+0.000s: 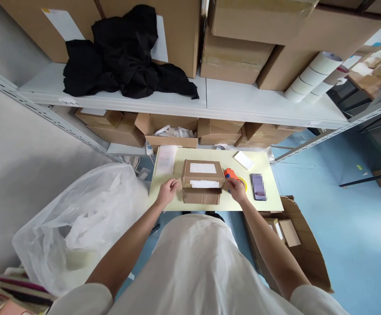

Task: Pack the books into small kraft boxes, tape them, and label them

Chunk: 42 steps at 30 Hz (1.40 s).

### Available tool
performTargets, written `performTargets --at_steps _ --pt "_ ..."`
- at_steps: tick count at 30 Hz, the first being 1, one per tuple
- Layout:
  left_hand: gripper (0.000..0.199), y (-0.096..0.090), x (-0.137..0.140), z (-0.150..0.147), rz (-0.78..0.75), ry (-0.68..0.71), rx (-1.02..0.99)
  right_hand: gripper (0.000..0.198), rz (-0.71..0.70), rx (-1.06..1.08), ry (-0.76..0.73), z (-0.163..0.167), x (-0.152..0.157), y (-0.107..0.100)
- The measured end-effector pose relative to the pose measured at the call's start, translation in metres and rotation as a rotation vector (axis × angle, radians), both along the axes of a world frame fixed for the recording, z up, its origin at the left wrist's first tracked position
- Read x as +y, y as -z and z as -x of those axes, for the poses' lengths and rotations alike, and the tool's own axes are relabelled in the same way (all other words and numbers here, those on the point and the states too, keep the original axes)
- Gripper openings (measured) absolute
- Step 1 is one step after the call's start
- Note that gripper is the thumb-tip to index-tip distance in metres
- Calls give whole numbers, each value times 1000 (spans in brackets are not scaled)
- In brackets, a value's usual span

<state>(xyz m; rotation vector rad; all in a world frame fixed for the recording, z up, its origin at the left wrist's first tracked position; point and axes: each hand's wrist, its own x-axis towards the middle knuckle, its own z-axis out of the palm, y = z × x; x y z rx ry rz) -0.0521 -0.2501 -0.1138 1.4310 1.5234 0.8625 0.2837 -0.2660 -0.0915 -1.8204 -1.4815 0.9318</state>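
A small brown cardboard box (186,171) sits on the pale yellow tabletop (172,202), with white labels on its top and near edge. Its near flap (201,196) hangs open toward me. At the box's left side, my left hand (168,191) is closed, with fingertips pinching a small side flap. My right hand (238,190) pinches the matching flap on the right side. Just behind the right fingers lies an orange tape dispenser (231,173), partly hidden, beside a yellow ring-shaped roll (243,183). What is inside the box cannot be seen.
A phone (259,187) and a white card-like piece (243,160) lie on the table's right. A large clear plastic bag (111,210) bulges at the left. An open carton (308,258) stands below right. Shelves with boxes and black cloth (128,57) rise behind.
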Motion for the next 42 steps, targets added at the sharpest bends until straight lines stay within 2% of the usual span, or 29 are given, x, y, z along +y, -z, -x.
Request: performTargets --at_steps 3,6,10,13,15,17,19,21,23,25,27,29,30,32,34,35,37,40,42 --pt "32 -17 25 -2 -69 -69 17 34 -52 23 26 -3 19 -15" --pt "31 -20 41 -7 -14 -126 68 31 -28 -15 34 1 29 -17" --pt "31 -14 44 -11 27 -151 90 28 19 -179 2 8 27 -12" --pt "37 -24 39 -10 -50 -121 128 35 -109 -280 -69 9 20 -18" --pt "37 -40 34 -13 -185 -37 186 36 -204 -376 -131 10 14 -28" --pt "31 -58 29 -21 -285 146 237 28 -214 -428 -259 14 10 -41" --pt "23 -72 24 -34 -257 410 259 23 -126 -432 -471 22 7 -51" --pt "18 -77 21 -48 -153 618 279 29 -9 -476 -665 32 6 -57" --pt "20 -74 19 -58 -56 686 331 33 75 -607 -760 42 5 -58" --pt "26 -68 18 -60 -5 664 399 31 112 -720 -783 48 6 -59" --pt "28 -62 17 -54 -4 648 471 26 107 -756 -789 48 9 -60" --pt "28 -58 16 -45 -48 648 553 35 69 -750 -788 44 12 -61" --pt "35 -57 15 -40 -71 649 595 46 56 -748 -782 42 14 -62" --pt "63 -55 13 -33 -98 646 652 70 57 -746 -755 37 18 -62" --pt "90 -53 11 -29 -90 635 660 82 85 -741 -725 34 22 -61" --pt "99 -52 11 -28 -82 628 651 81 95 -734 -725 34 24 -60" --pt "107 -51 12 -26 -67 613 615 66 102 -714 -759 34 27 -57" --pt "109 -51 16 -24 -46 587 537 41 119 -719 -785 37 31 -52" --pt "107 -51 19 -23 -28 560 503 50 124 -757 -750 39 34 -50"
